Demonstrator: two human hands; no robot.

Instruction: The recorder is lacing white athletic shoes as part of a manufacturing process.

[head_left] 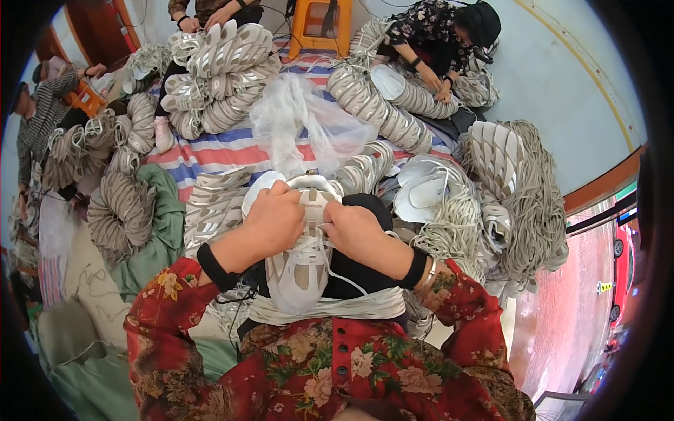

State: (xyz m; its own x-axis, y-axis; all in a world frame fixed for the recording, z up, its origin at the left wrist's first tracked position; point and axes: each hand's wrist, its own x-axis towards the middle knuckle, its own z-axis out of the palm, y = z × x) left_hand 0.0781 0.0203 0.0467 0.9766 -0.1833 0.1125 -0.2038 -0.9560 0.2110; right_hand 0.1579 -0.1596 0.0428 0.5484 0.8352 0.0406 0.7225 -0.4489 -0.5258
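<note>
A white and beige shoe upper (298, 277) lies over my lap, its toe pointing toward me. My left hand (272, 219) is closed on its left edge beside the eyelets, fingers curled. Across from it, my right hand (359, 230) pinches at the right row of eyelets, where a white shoelace (345, 281) runs out below the fingers and trails over my dark trousers. The fingertips themselves are partly hidden. More laces (351, 309) lie in a bundle across my waist.
Nested uppers (210, 203) lie at the left of my knees. On my right are a heap of laces (530, 203) and stacked uppers (497, 158). Clear plastic (298, 116) rests on a striped sheet (232, 153). Co-workers sit beyond, near an orange stool (320, 27).
</note>
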